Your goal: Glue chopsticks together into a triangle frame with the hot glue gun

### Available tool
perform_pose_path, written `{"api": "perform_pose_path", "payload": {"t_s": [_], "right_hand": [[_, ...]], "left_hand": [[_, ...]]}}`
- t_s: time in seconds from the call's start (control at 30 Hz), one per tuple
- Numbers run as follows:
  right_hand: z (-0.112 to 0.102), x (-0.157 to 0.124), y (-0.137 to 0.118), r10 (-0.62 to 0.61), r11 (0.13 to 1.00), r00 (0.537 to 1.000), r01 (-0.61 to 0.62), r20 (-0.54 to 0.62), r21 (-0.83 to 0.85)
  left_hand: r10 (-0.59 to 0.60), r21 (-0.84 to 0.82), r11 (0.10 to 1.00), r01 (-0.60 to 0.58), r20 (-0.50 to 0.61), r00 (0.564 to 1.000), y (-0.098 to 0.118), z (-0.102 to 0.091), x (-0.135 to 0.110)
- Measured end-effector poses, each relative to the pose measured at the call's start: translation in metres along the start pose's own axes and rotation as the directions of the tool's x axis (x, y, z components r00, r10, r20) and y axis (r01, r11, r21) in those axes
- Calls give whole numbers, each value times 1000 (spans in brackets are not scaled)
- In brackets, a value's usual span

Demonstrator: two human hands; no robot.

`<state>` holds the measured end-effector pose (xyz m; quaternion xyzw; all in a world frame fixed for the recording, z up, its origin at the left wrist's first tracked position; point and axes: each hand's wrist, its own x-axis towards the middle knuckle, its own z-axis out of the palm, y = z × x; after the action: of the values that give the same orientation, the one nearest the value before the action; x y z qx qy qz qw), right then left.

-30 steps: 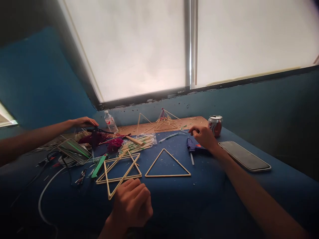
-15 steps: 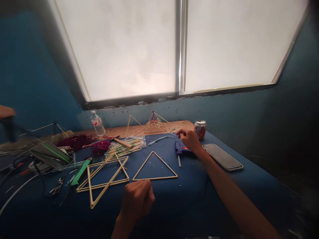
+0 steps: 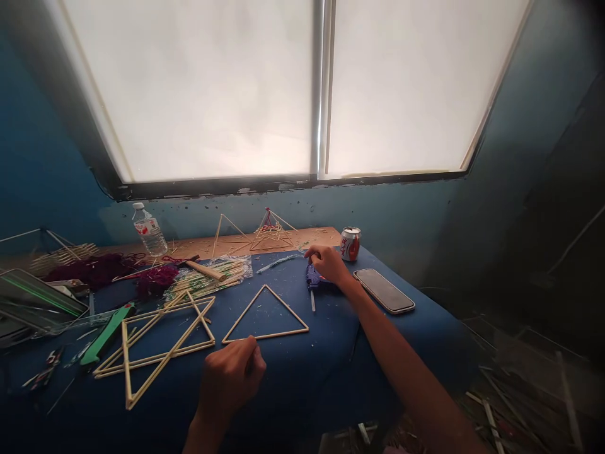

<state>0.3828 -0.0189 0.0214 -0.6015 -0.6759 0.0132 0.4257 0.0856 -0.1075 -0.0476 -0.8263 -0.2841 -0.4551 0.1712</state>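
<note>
Triangles of sticks, three: overlapping pair (image 3: 155, 359) and lone triangle (image 3: 265, 337), on blue cloth (image 3: 293, 394). Stick pyramids (image 3: 269, 234), two, on wooden board (image 3: 316, 236). Left hand (image 3: 231, 378) with fingers pressed together, just at lone triangle's lower edge; pinching something or not, cannot tell. Right hand (image 3: 328, 265) curled, just above glue gun (image 3: 312, 276).

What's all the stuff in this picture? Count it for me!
Window: 1, glowing white, top.
Tablecloth: 1, dark blue, under everything.
Water bottle: 1, clear, back left.
Soda can: 1, red and silver, back right.
Phone: 1, black, right.
Glue gun: 1, blue, under right hand.
Stick triangle: 1, tan, middle.
Overlapping stick triangles: 2, tan, left.
Stick pyramids: 2, tan, back.
Yarn clumps: 2, dark red, left.
Hands: 2, bare; left hand by the triangle, right hand above the glue gun.
</note>
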Motion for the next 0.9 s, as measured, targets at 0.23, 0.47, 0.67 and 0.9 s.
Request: {"api": "perform_pose_path", "payload": {"t_s": [0.23, 0.47, 0.67, 0.9], "right_hand": [[3, 1, 8, 59, 988, 998, -53, 38, -144], [2, 0, 12, 168, 948, 980, -131, 107, -291], [-1, -2, 11, 323, 880, 936, -241, 143, -409], [0, -2, 14, 352, 858, 915, -232, 195, -459]], "left_hand": [[-64, -7, 998, 64, 58, 996, 2, 1, -2], [-93, 14, 996, 93, 71, 993, 5, 1, -1], [-108, 38, 994, 105, 89, 990, 5, 2, -3], [-111, 38, 993, 108, 110, 988, 4, 1, -3]]}}
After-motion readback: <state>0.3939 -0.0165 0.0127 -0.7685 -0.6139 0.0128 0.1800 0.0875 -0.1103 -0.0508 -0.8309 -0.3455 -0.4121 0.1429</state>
